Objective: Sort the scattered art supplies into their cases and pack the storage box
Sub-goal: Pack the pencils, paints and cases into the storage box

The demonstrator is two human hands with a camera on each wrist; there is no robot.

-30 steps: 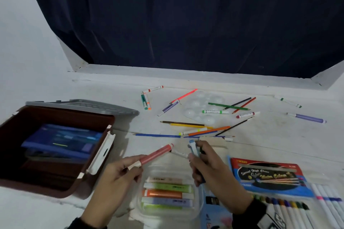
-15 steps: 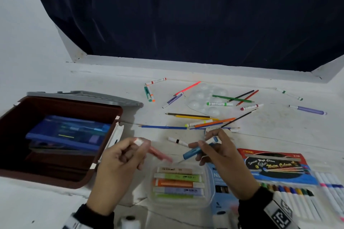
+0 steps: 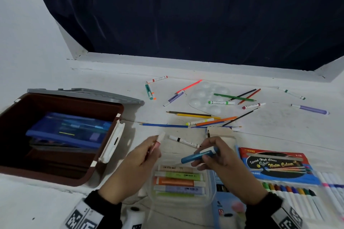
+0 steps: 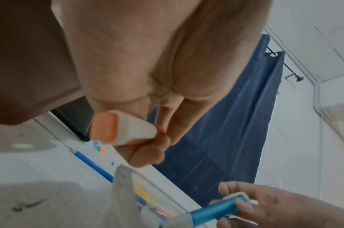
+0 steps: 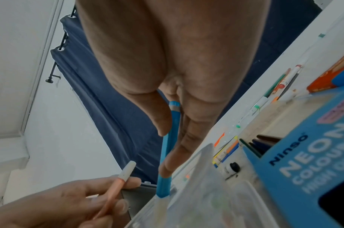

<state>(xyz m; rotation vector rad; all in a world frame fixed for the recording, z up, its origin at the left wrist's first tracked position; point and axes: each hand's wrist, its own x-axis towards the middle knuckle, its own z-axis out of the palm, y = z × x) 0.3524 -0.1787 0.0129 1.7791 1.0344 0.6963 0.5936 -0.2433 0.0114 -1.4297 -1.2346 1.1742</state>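
While both hands hover near the front edge of the table [image 3: 279,132], we log 2 highlighters in transit. Our left hand [image 3: 130,169] pinches the salmon-pink highlighter [image 3: 157,144] along its barrel, white end raised; our right hand [image 3: 221,161] pinches the blue highlighter [image 3: 198,156] near its clip end, the other end dipping toward the clear case [image 3: 209,180].

Handling, as we judge: light, rigid, smooth plastic barrels, apt to roll; best held mid-barrel, clear of the cap.

Containers:
- Clear case, front edge between our hands: 5 highlighters lying side by side.
- Brown storage box [image 3: 115,107], left edge, lid open: a blue pouch [image 3: 74,132] on top.
- Blue pencil carton [image 3: 225,208], just right of the case: open, dark pencils inside.
- Marker wallet [image 3: 297,193], front right corner: a row of capped markers.
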